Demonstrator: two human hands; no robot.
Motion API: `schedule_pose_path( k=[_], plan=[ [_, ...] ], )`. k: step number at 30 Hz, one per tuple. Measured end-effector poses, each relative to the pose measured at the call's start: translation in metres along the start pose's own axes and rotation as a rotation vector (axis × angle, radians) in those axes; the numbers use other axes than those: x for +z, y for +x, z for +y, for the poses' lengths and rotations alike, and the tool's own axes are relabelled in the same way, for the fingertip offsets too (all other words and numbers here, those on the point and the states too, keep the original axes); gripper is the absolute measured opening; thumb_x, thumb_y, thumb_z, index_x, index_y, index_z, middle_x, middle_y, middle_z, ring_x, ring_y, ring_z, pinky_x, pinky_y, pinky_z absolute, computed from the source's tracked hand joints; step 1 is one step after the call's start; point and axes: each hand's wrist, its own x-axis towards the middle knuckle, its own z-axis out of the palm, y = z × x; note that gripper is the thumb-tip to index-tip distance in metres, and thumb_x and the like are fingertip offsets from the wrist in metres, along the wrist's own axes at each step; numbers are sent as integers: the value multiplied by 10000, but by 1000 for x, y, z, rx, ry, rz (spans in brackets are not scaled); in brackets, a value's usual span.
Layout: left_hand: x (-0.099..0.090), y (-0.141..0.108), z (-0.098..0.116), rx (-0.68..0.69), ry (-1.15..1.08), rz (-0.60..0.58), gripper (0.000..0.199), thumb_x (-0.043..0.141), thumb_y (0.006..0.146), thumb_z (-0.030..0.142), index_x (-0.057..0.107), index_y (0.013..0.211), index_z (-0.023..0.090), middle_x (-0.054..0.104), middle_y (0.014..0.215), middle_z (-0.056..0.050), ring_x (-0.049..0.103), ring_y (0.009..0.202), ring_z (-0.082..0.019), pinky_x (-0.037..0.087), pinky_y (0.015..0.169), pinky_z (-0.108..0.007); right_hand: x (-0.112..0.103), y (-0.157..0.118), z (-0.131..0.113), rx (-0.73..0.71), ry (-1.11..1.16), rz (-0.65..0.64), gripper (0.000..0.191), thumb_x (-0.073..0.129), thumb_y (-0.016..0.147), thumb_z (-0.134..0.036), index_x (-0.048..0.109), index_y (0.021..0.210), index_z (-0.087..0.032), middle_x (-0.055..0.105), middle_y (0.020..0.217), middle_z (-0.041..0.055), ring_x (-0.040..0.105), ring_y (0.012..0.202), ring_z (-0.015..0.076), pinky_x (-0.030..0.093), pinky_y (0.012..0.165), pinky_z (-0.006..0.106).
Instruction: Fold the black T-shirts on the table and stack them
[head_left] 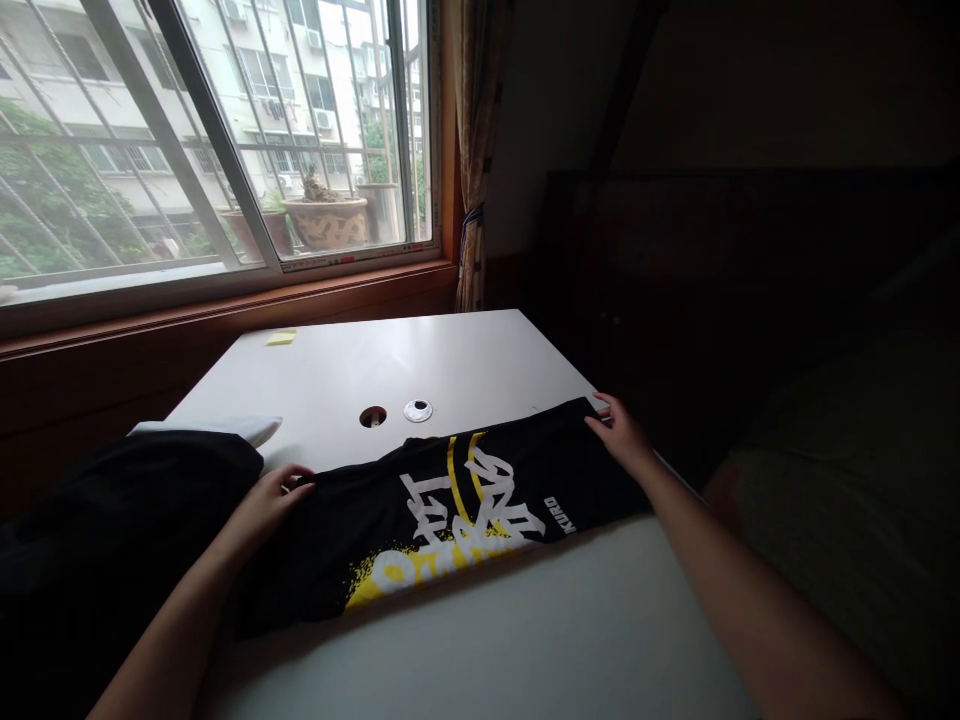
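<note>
A black garment (pixel 525 480) with white lettering and yellow print lies as a long folded strip across the white table (pixel 465 360). At its upper left edge is my left hand (pixel 289 488), thumb and fingers closed on the cloth. My right hand (pixel 616 428) is at the far right corner of the garment; its thumb and fingertips come together over the edge there. The lettering runs across the middle of the strip, with a smaller white word near the right end.
Dark cloth with a white piece beneath (pixel 251 428) is heaped at the table's left. Two round holes, one with a white ring (pixel 418 411), lie behind the garment. Yellow notes (pixel 282 338) sit at the back left, below a barred window.
</note>
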Motion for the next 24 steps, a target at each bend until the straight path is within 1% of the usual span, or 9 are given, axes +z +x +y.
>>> schedule_pose_path(
  k=[4,7,9,11,14,18,20,22,24],
  plan=[
    [3,10,3,49,122,45,475,568,758,543,693,1032,175,646,902,-78,653,852,-283,544,822,-407,3,14,-6,87,-71,-82,711,636,828,-566,496,1449,-249,679,1062,75,660,854,241,531,817,392],
    [9,13,12,89,276,194,419,536,797,469,708,1048,180,617,1006,-105,641,975,-302,524,941,-440,8,27,-16,127,-151,-136,759,645,839,-569,455,1485,-218,686,1051,91,679,868,245,543,783,365],
    [16,8,23,157,397,274,413,508,845,434,713,1099,182,609,1119,-136,609,1095,-332,489,1015,-476,11,33,-22,128,-191,-146,698,638,860,-508,478,1468,-206,687,1047,97,680,841,232,545,762,349],
    [26,-2,37,267,499,304,400,475,895,374,704,1168,191,614,1229,-145,564,1201,-348,447,1076,-497,13,35,-27,120,-227,-139,609,616,877,-437,515,1432,-206,685,1065,105,673,856,235,544,767,356],
    [47,-20,58,393,582,340,406,440,932,272,676,1257,214,618,1355,-107,487,1348,-324,391,1151,-475,14,30,-35,83,-302,-112,529,574,899,-359,534,1408,-221,661,1178,133,637,1018,287,521,872,426],
    [79,-38,83,493,661,257,464,421,989,312,592,1408,211,521,1520,-78,330,1496,-310,297,1227,-489,22,9,-64,-1,-417,-23,498,535,927,-317,541,1418,-232,531,1398,191,440,1294,418,379,1033,616],
    [95,-41,94,529,686,200,508,403,1018,386,522,1480,212,419,1600,-71,244,1535,-317,253,1243,-525,33,-9,-91,-119,-468,7,492,481,963,-317,528,1441,-208,500,1436,203,391,1342,424,351,1070,620],
    [112,-40,104,541,693,170,558,381,1031,456,451,1532,221,334,1642,-65,177,1554,-318,214,1250,-554,49,-34,-124,-274,-443,-78,482,412,1003,-332,534,1443,-179,487,1480,184,377,1389,371,310,1150,551],
    [128,-35,109,516,694,168,605,375,1028,505,397,1563,223,286,1657,-74,146,1559,-323,179,1249,-581,66,-64,-157,-438,-381,-255,523,356,1034,-394,508,1472,-152,426,1571,150,329,1459,317,238,1219,492]
  ],
)
